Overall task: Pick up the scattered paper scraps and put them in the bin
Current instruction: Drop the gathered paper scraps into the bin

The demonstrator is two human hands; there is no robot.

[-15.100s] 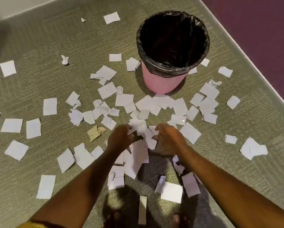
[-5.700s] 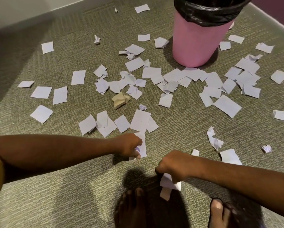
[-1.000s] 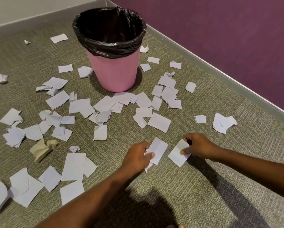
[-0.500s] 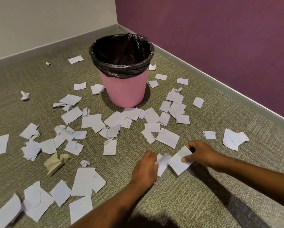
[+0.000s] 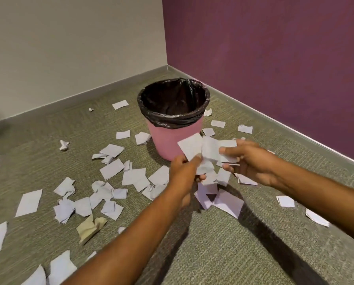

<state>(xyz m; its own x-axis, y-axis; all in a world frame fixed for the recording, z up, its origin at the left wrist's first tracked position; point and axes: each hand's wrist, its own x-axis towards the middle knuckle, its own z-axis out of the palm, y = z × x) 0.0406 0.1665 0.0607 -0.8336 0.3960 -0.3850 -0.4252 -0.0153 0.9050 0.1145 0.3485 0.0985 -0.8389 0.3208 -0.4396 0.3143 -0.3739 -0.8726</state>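
- Left hand [image 5: 184, 171] pinches the lower part of a bundle of scraps [image 5: 209, 150], fingers curled round it. Right hand [image 5: 252, 161] pinches the same bundle from the other side, thumb on top, fingers under.
- The bundle sits on the near side of the bin [image 5: 167, 140], in front of its pink wall and below the rim, not yet over the opening.
- Risk: the bundle is loose, with sheets fanned at odd angles rather than stacked. Easing either pinch or lifting fast would likely shed the lower pieces onto the carpet [image 5: 213, 254], short of the bin.
- Risk: thin, light paper flutters. If it is released at the rim instead of well over the opening, some would probably drift outside the bin.
- Risk: the bin looks like light plastic, so a knuckle bump on the rim could shove or tip it.
- Scraps on the carpet [image 5: 112, 168] lie all round the bin, thickest at its near left. Most of the job looks undone.
- Scraps are thin white paper, mostly flat rough rectangles, a few folded or balled. One tan crumpled piece [image 5: 89, 227] lies well off the bin's near left.
- The bin is round, tapered and smooth pink, with a glossy wrinkled black liner [image 5: 172, 120] folded over the rim. The inside is dark, so its contents cannot be told.
- The carpet is short-pile, ribbed and olive-grey.
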